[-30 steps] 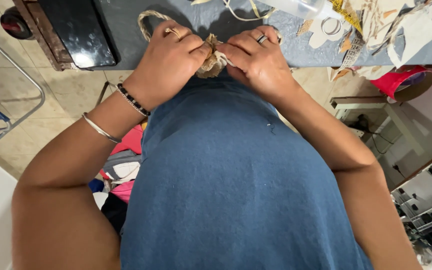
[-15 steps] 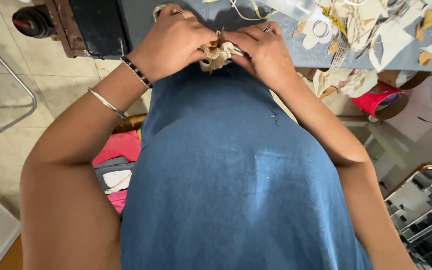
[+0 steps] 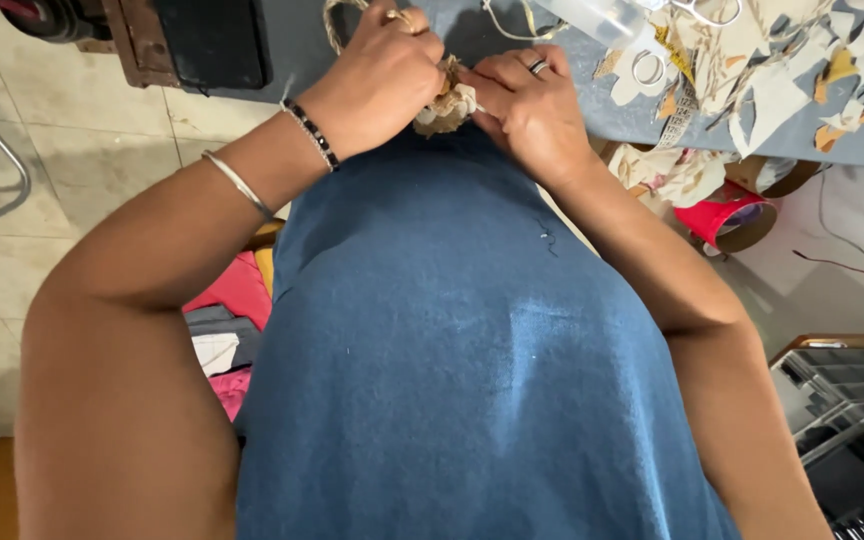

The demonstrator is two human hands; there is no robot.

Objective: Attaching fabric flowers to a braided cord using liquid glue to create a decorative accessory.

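My left hand (image 3: 382, 80) and my right hand (image 3: 527, 105) meet at the near edge of a grey-blue table (image 3: 302, 45). Between their fingertips sits a small tan and cream bundle of twine and paper (image 3: 444, 105), pinched from both sides. A loop of jute cord (image 3: 334, 25) runs up from my left hand across the table. My left wrist carries a beaded bracelet and a thin metal bangle; a ring sits on a right finger. My blue shirt fills the lower middle and hides what lies under the hands.
Paper scraps and cut-outs (image 3: 752, 70) litter the table's right side beside a clear plastic piece (image 3: 602, 15). A black pad (image 3: 212, 40) lies at the left. A red container (image 3: 722, 215) sits under the table, folded cloths (image 3: 227, 320) lie at lower left, and a wire rack (image 3: 842, 390) stands at the right.
The view has tilted, so the hands and bundle appear shifted slightly right. Both hands stay pinched on the bundle, fingers working it a little.
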